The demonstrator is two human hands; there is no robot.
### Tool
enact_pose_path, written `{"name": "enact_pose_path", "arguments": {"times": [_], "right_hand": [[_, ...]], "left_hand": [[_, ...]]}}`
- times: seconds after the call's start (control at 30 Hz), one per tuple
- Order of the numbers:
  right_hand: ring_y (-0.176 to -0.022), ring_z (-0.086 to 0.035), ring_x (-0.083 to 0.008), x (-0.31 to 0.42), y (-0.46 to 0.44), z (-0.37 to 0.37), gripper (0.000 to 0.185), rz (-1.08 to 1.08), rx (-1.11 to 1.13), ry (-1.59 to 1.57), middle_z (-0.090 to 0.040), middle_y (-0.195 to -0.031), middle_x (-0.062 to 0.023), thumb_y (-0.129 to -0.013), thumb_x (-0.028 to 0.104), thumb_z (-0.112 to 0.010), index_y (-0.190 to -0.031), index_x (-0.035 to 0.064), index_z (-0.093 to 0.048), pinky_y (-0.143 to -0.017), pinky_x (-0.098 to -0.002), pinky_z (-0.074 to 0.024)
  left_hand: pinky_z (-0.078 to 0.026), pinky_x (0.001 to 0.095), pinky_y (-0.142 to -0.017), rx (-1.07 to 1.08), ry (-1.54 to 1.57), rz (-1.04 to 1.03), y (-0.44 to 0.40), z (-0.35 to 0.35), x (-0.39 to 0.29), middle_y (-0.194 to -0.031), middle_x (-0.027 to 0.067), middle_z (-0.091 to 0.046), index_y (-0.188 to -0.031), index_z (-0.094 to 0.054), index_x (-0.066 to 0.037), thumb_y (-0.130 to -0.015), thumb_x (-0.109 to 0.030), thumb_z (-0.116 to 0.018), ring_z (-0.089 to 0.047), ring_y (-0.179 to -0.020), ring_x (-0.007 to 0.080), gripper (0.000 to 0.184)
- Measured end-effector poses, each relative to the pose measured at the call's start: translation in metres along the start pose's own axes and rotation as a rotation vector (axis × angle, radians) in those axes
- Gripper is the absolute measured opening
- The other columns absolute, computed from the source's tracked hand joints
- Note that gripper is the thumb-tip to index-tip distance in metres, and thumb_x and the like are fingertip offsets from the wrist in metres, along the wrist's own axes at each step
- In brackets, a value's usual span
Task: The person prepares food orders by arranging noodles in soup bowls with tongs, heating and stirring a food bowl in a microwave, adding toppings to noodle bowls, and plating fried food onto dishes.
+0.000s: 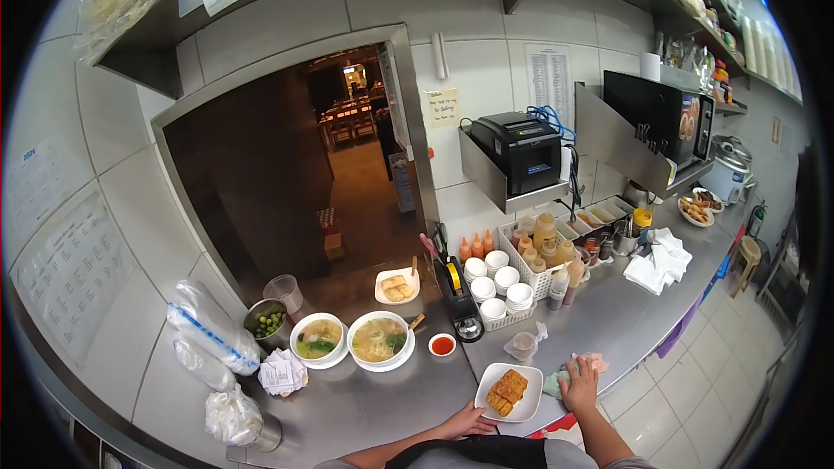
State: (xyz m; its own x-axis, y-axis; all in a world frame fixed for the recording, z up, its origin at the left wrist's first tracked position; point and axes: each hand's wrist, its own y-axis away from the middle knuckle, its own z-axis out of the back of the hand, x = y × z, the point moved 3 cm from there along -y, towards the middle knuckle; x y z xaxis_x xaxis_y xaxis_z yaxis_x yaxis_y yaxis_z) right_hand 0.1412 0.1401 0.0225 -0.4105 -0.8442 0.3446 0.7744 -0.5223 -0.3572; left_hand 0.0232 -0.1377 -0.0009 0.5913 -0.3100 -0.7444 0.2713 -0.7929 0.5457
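Observation:
A square white plate (531, 407) with browned, fried-looking pieces (507, 392) stands at the counter's front edge. My left hand (467, 419) is closed on the plate's left rim, its fingertips partly under it. To the right, my right hand (578, 387) rests with fingers spread on a green and pink cloth (556, 384). Just behind the plate lies a small clear plastic cup (523, 346) beside a bit of plastic. A small dish of red sauce (442, 345) is further left and back.
Two soup bowls (318, 338) (380, 340) and a square dish (397, 287) stand at the pass window. Stacked white cups (506, 279), sauce bottles (545, 230) and a tape dispenser (453, 278) line the back. Wrapped stacks (213, 323) stand left. A white cloth (658, 262) lies right.

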Motion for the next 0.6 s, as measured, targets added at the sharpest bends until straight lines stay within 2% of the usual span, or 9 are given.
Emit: {"name": "enact_pose_path", "arguments": {"times": [0.07, 0.17, 0.37, 0.47, 0.53, 0.57, 0.6], "right_hand": [[-0.132, -0.035, -0.0341, -0.001, 0.0, -0.003, 0.046, -0.004, -0.028, -0.031, -0.045, -0.137, -0.012, -0.079, 0.034, -0.068, -0.12, 0.0141, -0.061, -0.106, -0.0553, -0.0251], [-0.132, -0.035, -0.0339, -0.001, 0.0, -0.004, 0.044, -0.029, -0.023, -0.024, -0.045, -0.137, -0.0119, -0.08, 0.035, -0.067, -0.119, 0.0149, -0.062, -0.107, -0.0549, -0.0251], [-0.134, -0.032, -0.0331, 0.002, -0.014, -0.004, 0.045, -0.062, 0.017, -0.013, -0.043, -0.138, -0.0112, -0.081, 0.038, -0.065, -0.12, 0.0157, -0.06, -0.107, -0.0544, -0.0243], [-0.134, -0.032, -0.0335, 0.006, -0.019, -0.005, 0.05, -0.059, 0.049, -0.004, -0.041, -0.14, -0.0128, -0.083, 0.038, -0.064, -0.126, 0.0151, -0.055, -0.107, -0.0547, -0.0241], [-0.135, -0.03, -0.0341, 0.002, -0.019, -0.003, 0.057, -0.094, -0.056, -0.099, -0.038, -0.141, -0.0149, -0.084, 0.037, -0.063, -0.133, 0.0142, -0.047, -0.107, -0.0556, -0.0239], [-0.135, -0.029, -0.0353, -0.007, -0.018, -0.008, 0.065, -0.069, -0.103, -0.131, -0.035, -0.143, -0.0166, -0.083, 0.036, -0.064, -0.139, 0.0137, -0.038, -0.107, -0.0565, -0.0234], [-0.136, -0.027, -0.0366, -0.015, -0.016, -0.01, 0.068, -0.084, -0.136, -0.168, -0.033, -0.145, -0.0153, -0.081, 0.037, -0.067, -0.139, 0.015, -0.04, -0.108, -0.0563, -0.0225]], "left_hand": [[-0.054, 0.0367, -0.085, -0.033, -0.027, -0.001, -0.004, 0.001, 0.002, -0.12, 0.021, -0.055, -0.144, -0.006, -0.021, -0.101, -0.024, -0.038, -0.064, -0.1, 0.0249, 0.054], [-0.054, 0.0387, -0.086, -0.083, 0.057, -0.02, -0.005, -0.003, -0.002, -0.129, 0.0219, -0.044, -0.144, -0.003, -0.017, -0.096, -0.011, -0.034, -0.063, -0.1, 0.0283, 0.058], [-0.054, 0.0405, -0.09, -0.044, 0.059, -0.086, 0.001, -0.006, 0.005, -0.127, 0.0238, -0.046, -0.144, -0.002, -0.015, -0.093, -0.004, -0.03, -0.062, -0.103, 0.032, 0.059], [-0.054, 0.0405, -0.089, -0.059, 0.054, -0.072, 0.008, -0.015, 0.015, -0.125, 0.0235, -0.047, -0.144, -0.004, -0.015, -0.092, -0.005, -0.031, -0.063, -0.102, 0.0318, 0.059], [-0.055, 0.0408, -0.087, -0.038, 0.041, -0.045, 0.014, -0.03, 0.015, -0.125, 0.0235, -0.047, -0.144, -0.006, -0.015, -0.092, -0.005, -0.031, -0.063, -0.101, 0.0315, 0.059], [-0.055, 0.0406, -0.085, -0.071, 0.021, -0.018, 0.016, -0.038, 0.016, -0.126, 0.0235, -0.047, -0.144, -0.008, -0.014, -0.092, -0.006, -0.032, -0.064, -0.101, 0.0312, 0.058], [-0.055, 0.0399, -0.085, -0.066, 0.018, -0.042, 0.018, -0.048, 0.017, -0.128, 0.0227, -0.046, -0.145, -0.007, -0.015, -0.092, -0.007, -0.032, -0.064, -0.102, 0.0308, 0.059]]}}
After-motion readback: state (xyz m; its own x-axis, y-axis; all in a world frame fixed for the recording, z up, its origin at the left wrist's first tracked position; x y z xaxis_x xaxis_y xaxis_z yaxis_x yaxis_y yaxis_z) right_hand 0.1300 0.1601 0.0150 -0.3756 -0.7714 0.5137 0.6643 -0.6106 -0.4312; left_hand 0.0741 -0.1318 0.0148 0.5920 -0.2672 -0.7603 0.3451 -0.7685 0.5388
